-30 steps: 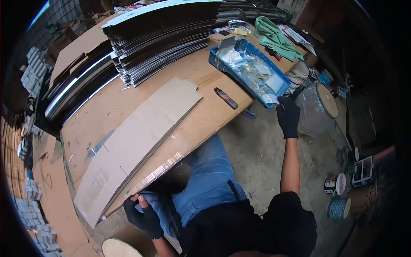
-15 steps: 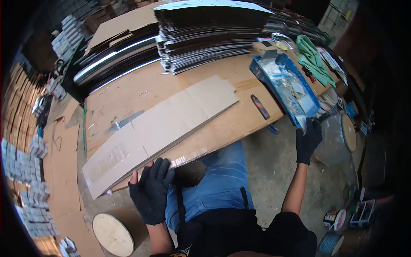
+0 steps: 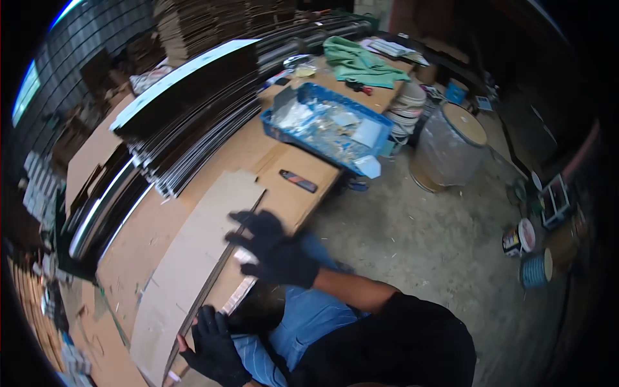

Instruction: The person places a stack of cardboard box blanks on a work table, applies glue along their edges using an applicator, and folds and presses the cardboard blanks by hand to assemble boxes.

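A long flat piece of folded cardboard (image 3: 187,258) lies on the table, its near edge facing me. At the lower end of that edge rests my left hand (image 3: 213,348), in a black glove with the thumb bare; its fingers are extended and the thumb stands apart. My right hand (image 3: 274,251), also black-gloved and somewhat blurred, reaches over the near edge with fingers spread and nothing in them. Beyond it lies a dark utility knife (image 3: 298,181). Near the table corner stands a blue plastic tray (image 3: 332,157) with scraps and whitish residue inside.
A tall stack of dark flat sheets (image 3: 193,106) stands at the back beside metal rollers (image 3: 97,213). A green cloth (image 3: 364,61) lies behind the tray. Right of the table, a plastic-wrapped drum (image 3: 448,148) and a paint can (image 3: 519,237) stand on the concrete floor.
My view has swung to the right. My right hand has left the tray's near end and come over to the cardboard, fingers spreading. The left hand stays by the cardboard's near edge.
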`<state>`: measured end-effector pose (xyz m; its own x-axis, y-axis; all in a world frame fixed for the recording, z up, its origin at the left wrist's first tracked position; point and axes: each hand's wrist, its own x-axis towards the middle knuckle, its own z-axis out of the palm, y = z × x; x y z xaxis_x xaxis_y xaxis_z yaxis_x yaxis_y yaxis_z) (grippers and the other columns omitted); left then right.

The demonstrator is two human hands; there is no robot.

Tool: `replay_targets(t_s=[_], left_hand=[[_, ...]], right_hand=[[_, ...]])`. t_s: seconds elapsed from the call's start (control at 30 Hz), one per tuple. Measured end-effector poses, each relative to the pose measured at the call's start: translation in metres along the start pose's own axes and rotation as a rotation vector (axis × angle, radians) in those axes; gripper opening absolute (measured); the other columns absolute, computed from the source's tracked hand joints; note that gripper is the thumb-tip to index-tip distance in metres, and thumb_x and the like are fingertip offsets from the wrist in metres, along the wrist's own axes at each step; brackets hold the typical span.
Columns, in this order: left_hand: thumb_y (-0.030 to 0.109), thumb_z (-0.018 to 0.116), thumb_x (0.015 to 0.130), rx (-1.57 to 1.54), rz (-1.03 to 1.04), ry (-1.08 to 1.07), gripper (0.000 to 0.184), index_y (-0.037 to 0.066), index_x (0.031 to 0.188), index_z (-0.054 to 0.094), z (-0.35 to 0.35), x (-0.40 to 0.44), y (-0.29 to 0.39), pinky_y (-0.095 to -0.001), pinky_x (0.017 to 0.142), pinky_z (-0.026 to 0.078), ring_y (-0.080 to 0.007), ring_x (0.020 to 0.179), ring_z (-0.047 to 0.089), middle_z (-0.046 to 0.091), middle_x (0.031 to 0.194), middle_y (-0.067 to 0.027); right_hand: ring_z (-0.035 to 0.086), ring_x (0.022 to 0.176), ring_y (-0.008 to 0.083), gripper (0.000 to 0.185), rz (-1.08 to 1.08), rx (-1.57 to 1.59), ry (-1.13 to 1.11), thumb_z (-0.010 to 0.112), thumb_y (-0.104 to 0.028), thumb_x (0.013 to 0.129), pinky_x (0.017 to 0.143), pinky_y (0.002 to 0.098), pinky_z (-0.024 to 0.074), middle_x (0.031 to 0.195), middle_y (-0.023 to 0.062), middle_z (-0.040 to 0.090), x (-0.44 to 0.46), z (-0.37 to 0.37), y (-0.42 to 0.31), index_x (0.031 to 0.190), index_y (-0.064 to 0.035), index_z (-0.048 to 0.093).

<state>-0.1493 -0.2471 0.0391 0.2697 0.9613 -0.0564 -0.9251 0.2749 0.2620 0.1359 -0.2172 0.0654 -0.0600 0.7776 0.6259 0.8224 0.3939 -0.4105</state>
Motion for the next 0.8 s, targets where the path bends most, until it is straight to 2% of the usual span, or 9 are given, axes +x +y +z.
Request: replay_targets(t_s=[0.13, 0.2, 0.23, 0.27, 0.37, 0.43, 0.47, 0.6, 0.8], left_hand=[[0.043, 0.063, 0.099, 0.026, 0.024, 0.198, 0.079, -0.015, 0.142, 0.032, 0.024, 0.003, -0.005, -0.0551, 0.122, 0.026, -0.0419, 0.152, 0.027, 0.024, 0.161, -0.0329], [0.027, 0.070, 0.094, -0.110, 0.017, 0.220, 0.080, -0.010, 0.151, 0.029, 0.037, -0.002, -0.008, -0.0632, 0.118, 0.031, -0.0476, 0.146, 0.034, 0.029, 0.161, -0.0314], [0.031, 0.067, 0.095, -0.159, 0.034, 0.167, 0.087, -0.015, 0.151, 0.018, 0.031, 0.003, -0.006, -0.0722, 0.120, 0.016, -0.0564, 0.151, 0.011, 0.005, 0.166, -0.0333], [0.031, 0.067, 0.095, -0.156, 0.025, 0.163, 0.087, -0.015, 0.151, 0.018, 0.025, 0.005, -0.004, -0.0722, 0.120, 0.016, -0.0564, 0.151, 0.011, 0.005, 0.166, -0.0333], [0.031, 0.069, 0.094, -0.058, 0.070, 0.219, 0.085, -0.010, 0.152, 0.024, 0.023, 0.013, -0.004, -0.0684, 0.120, 0.023, -0.0519, 0.151, 0.019, 0.015, 0.166, -0.0314], [0.044, 0.065, 0.097, 0.083, 0.047, 0.260, 0.083, -0.014, 0.145, 0.028, 0.013, 0.023, 0.003, -0.0562, 0.122, 0.026, -0.0404, 0.152, 0.028, 0.025, 0.161, -0.0316], [0.042, 0.059, 0.099, 0.087, 0.014, 0.246, 0.059, -0.013, 0.122, 0.057, 0.008, 0.025, 0.007, -0.0557, 0.119, 0.031, -0.0405, 0.145, 0.039, 0.049, 0.145, -0.0328], [0.038, 0.065, 0.095, -0.020, -0.054, 0.056, 0.050, -0.008, 0.114, 0.056, -0.001, 0.041, 0.016, -0.0535, 0.115, 0.036, -0.0393, 0.135, 0.047, 0.057, 0.132, -0.0280], [0.035, 0.068, 0.093, 0.024, -0.014, 0.228, 0.042, -0.002, 0.106, 0.052, 0.016, 0.071, 0.022, -0.0532, 0.111, 0.041, -0.0399, 0.125, 0.054, 0.059, 0.125, -0.0250]], right_hand=[[0.028, 0.152, 0.0380, 0.073, -0.191, 0.099, -0.229, 0.080, -0.034, 0.078, 0.124, 0.0597, 0.0159, 0.164, 0.0206, 0.030, 0.018, 0.039, -0.018, 0.144, -0.0142, 0.055], [0.031, 0.150, 0.0379, 0.074, -0.285, 0.101, -0.248, 0.081, -0.036, 0.076, 0.124, 0.0582, 0.0177, 0.160, 0.0207, 0.037, 0.028, 0.058, -0.018, 0.142, -0.0141, 0.056], [0.031, 0.150, 0.0379, 0.074, -0.279, 0.095, -0.241, 0.081, -0.036, 0.076, 0.124, 0.0582, 0.0177, 0.160, 0.0207, 0.037, 0.033, 0.069, -0.017, 0.142, -0.0141, 0.056], [0.035, 0.148, 0.0375, 0.074, -0.298, 0.072, -0.295, 0.081, -0.036, 0.074, 0.123, 0.0567, 0.0208, 0.156, 0.0200, 0.042, 0.037, 0.080, -0.015, 0.141, -0.0147, 0.057], [0.043, 0.142, 0.0366, 0.073, -0.276, 0.046, -0.391, 0.082, -0.036, 0.070, 0.120, 0.0540, 0.0280, 0.147, 0.0182, 0.051, 0.053, 0.088, -0.017, 0.137, -0.0160, 0.060], [0.049, 0.135, 0.0359, 0.071, -0.286, 0.030, -0.307, 0.082, -0.035, 0.068, 0.113, 0.0520, 0.0351, 0.139, 0.0165, 0.057, 0.055, 0.098, -0.011, 0.133, -0.0176, 0.063], [0.052, 0.132, 0.0356, 0.069, -0.337, 0.025, -0.182, 0.082, -0.035, 0.067, 0.110, 0.0511, 0.0380, 0.136, 0.0159, 0.059, 0.051, 0.110, -0.008, 0.132, -0.0183, 0.063], [0.053, 0.129, 0.0364, 0.065, -0.351, 0.015, -0.200, 0.080, -0.034, 0.072, 0.109, 0.0535, 0.0392, 0.138, 0.0160, 0.059, 0.062, 0.113, -0.004, 0.134, -0.0217, 0.063], [0.058, 0.116, 0.0305, 0.056, -0.355, -0.036, -0.205, 0.081, -0.033, 0.073, 0.098, 0.0474, 0.0431, 0.124, 0.0124, 0.064, 0.092, 0.120, 0.003, 0.125, -0.0163, 0.068]])
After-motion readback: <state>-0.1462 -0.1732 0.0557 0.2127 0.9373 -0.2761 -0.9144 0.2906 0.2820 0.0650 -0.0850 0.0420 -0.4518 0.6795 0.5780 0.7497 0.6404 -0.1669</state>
